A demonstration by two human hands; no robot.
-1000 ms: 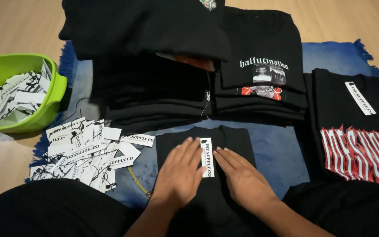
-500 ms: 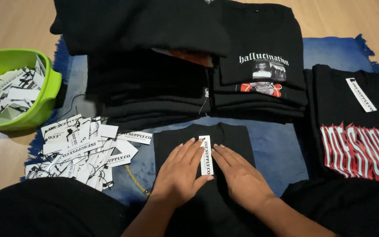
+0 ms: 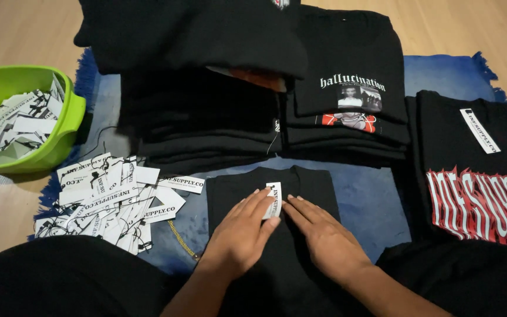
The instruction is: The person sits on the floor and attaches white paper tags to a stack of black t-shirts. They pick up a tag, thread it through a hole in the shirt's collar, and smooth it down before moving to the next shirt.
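From the head camera, the only view I have, I look straight down at a folded black shirt [image 3: 277, 235] lying on a blue mat [image 3: 377, 199] just in front of the person's lap. Both hands lie flat on this shirt, palms down, fingers stretched forward and held close together, gripping nothing. My read on the left hand [image 3: 239, 238]: its fingertips rest on a small white hang tag [image 3: 273, 199] that sits near the shirt's top edge, partly covering the tag's lower left side. The right hand [image 3: 324, 240] lies just beside the left, its fingertips ending close to the tag's right edge; I cannot tell whether they touch it. The two hands angle inward so their fingertips nearly meet at the tag.

Left of the shirt I see a loose heap of white tags [image 3: 110, 196] spread on the mat, near the left hand but apart from it. Further left sits a green bowl [image 3: 66, 126] holding more tags. Beyond the hands stand stacks of folded black shirts [image 3: 206, 129], one printed shirt [image 3: 353, 94] on top at the right. At the far right lies a black shirt with red lettering [image 3: 476, 199], carrying its own white tag.
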